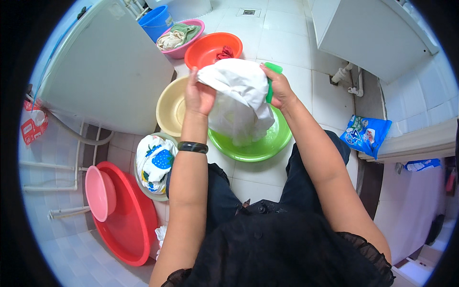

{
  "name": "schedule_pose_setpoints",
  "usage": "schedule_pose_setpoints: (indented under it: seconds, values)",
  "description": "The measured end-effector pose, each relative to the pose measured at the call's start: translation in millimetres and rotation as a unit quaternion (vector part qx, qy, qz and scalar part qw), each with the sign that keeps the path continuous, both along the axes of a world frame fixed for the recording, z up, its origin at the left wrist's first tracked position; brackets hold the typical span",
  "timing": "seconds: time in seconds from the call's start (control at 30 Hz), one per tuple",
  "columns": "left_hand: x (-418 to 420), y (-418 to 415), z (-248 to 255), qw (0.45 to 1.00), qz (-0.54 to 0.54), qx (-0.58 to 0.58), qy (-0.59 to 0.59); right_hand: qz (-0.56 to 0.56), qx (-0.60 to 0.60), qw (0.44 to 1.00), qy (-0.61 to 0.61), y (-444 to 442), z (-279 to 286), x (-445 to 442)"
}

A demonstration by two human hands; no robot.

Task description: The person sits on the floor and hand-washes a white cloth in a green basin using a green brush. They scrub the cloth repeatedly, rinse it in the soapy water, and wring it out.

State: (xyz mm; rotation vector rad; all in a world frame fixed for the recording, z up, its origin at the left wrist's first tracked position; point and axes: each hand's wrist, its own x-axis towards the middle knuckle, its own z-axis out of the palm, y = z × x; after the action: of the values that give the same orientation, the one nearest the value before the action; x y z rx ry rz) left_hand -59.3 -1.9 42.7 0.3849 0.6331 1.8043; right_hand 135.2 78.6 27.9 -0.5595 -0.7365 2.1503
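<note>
A wet white cloth garment (240, 82) is stretched between both hands, its thinner lower part hanging over a green plastic basin (247, 156). My left hand (200, 93) grips the garment's left edge with the fingertips, the palm turned up. My right hand (279, 88) grips its right edge and also holds a green object (273, 68), partly covered by the fingers, whose kind I cannot tell. Some water shows in the green basin. A cream basin (163, 111) stands close behind my left forearm, which wears a dark bangle (192, 147).
An orange basin (200, 45) with red cloth and a pink basin (181, 53) with clothes stand ahead, near a blue bucket (156, 21). At left are a patterned white cloth (154, 158) in a basin and a large red tub (125, 222). A blue detergent bag (365, 134) lies right.
</note>
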Motion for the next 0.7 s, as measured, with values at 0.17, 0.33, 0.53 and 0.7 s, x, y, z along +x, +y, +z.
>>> schedule_pose_setpoints:
  seconds: [0.17,0.33,0.53,0.7]
  values:
    - [49,-1,-20,0.984,-0.149,-0.025,0.091,0.045,-0.008,0.999,0.01,4,13,4]
    - [61,6,-28,0.997,-0.054,-0.032,0.047,-0.061,0.033,0.978,-0.196,20,9,11]
    - [61,19,-10,0.979,-0.174,0.048,-0.097,-0.275,0.29,0.755,-0.52,19,17,18]
    - [101,12,-13,0.995,-0.066,-0.051,-0.047,-0.213,0.746,0.506,-0.377,-23,11,-6]
